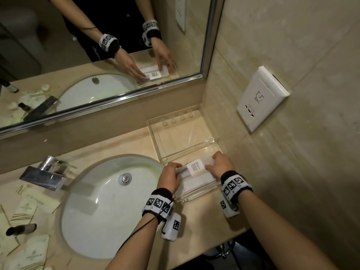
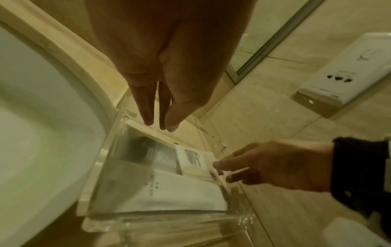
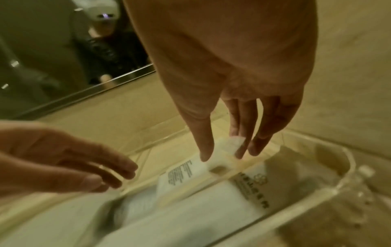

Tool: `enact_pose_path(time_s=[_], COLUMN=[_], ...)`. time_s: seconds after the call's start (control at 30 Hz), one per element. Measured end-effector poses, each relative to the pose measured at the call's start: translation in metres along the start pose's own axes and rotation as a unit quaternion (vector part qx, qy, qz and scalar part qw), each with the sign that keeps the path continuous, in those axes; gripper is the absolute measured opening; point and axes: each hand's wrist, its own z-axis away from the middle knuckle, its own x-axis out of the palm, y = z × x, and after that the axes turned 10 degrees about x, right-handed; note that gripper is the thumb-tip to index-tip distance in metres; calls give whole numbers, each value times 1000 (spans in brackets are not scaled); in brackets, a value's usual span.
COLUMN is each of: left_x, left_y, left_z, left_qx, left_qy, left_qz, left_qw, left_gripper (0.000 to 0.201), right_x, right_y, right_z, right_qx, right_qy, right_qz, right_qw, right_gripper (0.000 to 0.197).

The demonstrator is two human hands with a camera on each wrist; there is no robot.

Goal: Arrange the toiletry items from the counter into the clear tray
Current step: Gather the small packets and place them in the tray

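Observation:
The clear tray (image 1: 196, 196) stands on the counter to the right of the sink, its far part bare. Flat white packets (image 1: 198, 182) lie in its near compartment, and a small white box (image 1: 195, 167) with printed text lies over them. My right hand (image 1: 219, 162) pinches the right end of that box (image 3: 184, 173) between thumb and fingers (image 3: 241, 150). Over the tray's left edge my left hand (image 1: 172, 169) hovers with straight fingers (image 2: 148, 117), holding nothing. A packet with dark print (image 2: 160, 157) lies under the box.
Left of the white sink (image 1: 109, 207), several pale sachets (image 1: 27, 209) and a small dark bottle (image 1: 20, 229) lie on the counter. A chrome faucet (image 1: 44, 178) stands behind the basin. A wall socket (image 1: 261, 98) and a tiled wall are close on the right, a mirror behind.

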Motion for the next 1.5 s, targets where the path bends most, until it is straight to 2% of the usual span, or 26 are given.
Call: enact_pose_path(time_s=[0.1,0.2,0.3,0.47,0.6,0.77,0.97,1.13,1.23,1.33,1.5], left_x=[6,12,16,20,22,24,18,-1,-23,-44,-81], left_y=[-2,-4,-6,-8,-9,-4,-3,1,6,5,-9], left_z=[-1,-3,-5,-4,-2,2,5,12,28,55,121], left_qx=[27,41,51,61,67,71,79,72,27,-17,-92], left_qy=[-17,-26,-30,-27,-25,-30,-17,44,108,156,233], left_qz=[-38,-55,-67,-60,-56,-72,-64,-37,53,141,165], left_qw=[999,997,996,996,996,994,995,996,992,977,954], left_gripper=[37,39,42,43,46,37,38,32,19,15,15], right_x=[0,3,9,18,20,18,15,0,-2,8,45], right_y=[0,-1,-1,1,4,5,6,4,-7,-30,-81], right_z=[0,-2,-7,-7,-7,-9,-6,4,24,50,105], right_qx=[-36,-85,-67,-52,-59,-60,-57,-83,-114,-170,-265], right_qy=[52,37,-1,-24,-13,-14,-18,25,51,5,-88], right_qz=[54,34,14,3,10,0,-4,-88,-185,-234,-250], right_qw=[997,995,998,998,998,998,998,992,975,957,927], right_gripper=[64,60,64,64,64,62,63,49,34,24,19])
